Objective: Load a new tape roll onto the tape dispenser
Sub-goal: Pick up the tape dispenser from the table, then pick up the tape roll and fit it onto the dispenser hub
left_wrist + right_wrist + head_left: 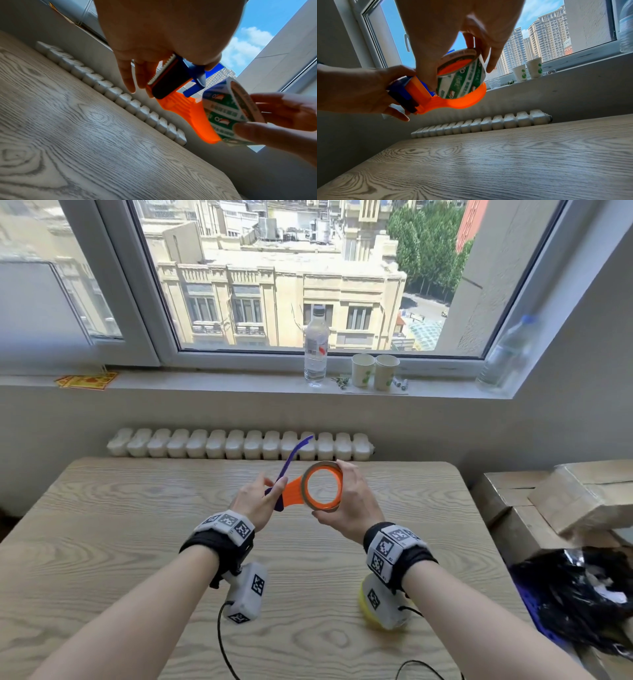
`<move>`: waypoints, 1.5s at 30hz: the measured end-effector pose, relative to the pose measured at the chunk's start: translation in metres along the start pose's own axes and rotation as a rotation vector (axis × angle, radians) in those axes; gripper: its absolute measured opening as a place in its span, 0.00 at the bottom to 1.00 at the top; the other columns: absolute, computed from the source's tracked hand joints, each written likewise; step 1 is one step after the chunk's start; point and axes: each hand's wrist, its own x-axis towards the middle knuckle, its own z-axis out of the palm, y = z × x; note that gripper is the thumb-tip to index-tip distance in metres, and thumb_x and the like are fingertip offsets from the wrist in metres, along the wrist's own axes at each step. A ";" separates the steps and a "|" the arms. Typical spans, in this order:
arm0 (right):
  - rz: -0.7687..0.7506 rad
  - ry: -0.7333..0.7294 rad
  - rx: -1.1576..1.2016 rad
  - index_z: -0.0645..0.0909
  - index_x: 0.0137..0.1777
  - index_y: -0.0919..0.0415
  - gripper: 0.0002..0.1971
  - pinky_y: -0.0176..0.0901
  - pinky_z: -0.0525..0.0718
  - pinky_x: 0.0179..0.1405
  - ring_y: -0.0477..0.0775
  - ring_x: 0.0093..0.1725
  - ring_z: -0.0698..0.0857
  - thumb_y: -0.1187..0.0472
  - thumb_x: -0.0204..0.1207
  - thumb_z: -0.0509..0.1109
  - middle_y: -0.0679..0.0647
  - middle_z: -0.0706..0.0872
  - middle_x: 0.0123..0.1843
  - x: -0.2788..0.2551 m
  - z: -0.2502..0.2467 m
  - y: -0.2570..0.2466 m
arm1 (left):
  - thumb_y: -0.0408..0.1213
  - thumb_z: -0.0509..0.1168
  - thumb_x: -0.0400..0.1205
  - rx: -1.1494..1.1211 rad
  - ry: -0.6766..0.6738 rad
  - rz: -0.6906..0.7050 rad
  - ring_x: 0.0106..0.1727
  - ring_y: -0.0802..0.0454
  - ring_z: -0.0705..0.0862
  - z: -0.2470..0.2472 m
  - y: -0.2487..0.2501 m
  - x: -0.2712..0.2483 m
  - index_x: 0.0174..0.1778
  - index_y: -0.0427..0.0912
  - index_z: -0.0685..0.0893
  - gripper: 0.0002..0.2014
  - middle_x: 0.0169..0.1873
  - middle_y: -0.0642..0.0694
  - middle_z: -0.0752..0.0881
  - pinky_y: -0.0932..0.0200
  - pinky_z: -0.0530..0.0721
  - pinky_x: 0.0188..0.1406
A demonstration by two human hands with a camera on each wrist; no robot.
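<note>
Above the wooden table (137,542) I hold an orange tape dispenser (295,491) with a blue-purple flap (289,463) raised. My left hand (260,501) grips its cutter end, where a toothed blade (164,70) and a black roller show. My right hand (349,505) holds a tape roll (323,486) with a green and white printed side (460,81), thumb below and fingers on top. The roll sits around the dispenser's orange ring (465,98). In the left wrist view the roll (228,116) lies against the orange body (192,115).
A white radiator (239,445) runs behind the table. On the window sill stand a water bottle (315,350), two paper cups (375,371) and another bottle (507,354). Cardboard boxes (548,498) and a black bag (582,594) sit at the right. A yellow object (366,607) lies under my right wrist.
</note>
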 end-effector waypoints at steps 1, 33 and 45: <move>-0.009 0.009 0.012 0.59 0.78 0.66 0.51 0.45 0.68 0.77 0.57 0.77 0.68 0.52 0.59 0.82 0.59 0.69 0.76 -0.001 0.001 0.000 | 0.65 0.49 0.79 0.011 0.006 -0.009 0.52 0.41 0.85 0.001 -0.002 0.002 0.55 0.44 0.80 0.29 0.46 0.42 0.90 0.51 0.76 0.49; 0.348 -0.643 -0.125 0.57 0.79 0.63 0.51 0.47 0.67 0.77 0.57 0.78 0.66 0.53 0.60 0.82 0.58 0.65 0.77 -0.088 0.121 0.069 | 0.55 0.53 0.83 -0.183 -0.033 -0.130 0.31 0.60 0.76 0.045 -0.087 0.004 0.35 0.46 0.81 0.21 0.25 0.56 0.80 0.56 0.68 0.36; 0.298 -0.488 -0.215 0.52 0.82 0.55 0.55 0.52 0.56 0.83 0.56 0.83 0.57 0.41 0.60 0.79 0.57 0.57 0.84 -0.100 0.090 0.083 | 0.73 0.48 0.65 -0.287 -0.100 -0.065 0.29 0.51 0.76 0.071 -0.074 -0.001 0.35 0.42 0.82 0.36 0.25 0.53 0.80 0.52 0.73 0.41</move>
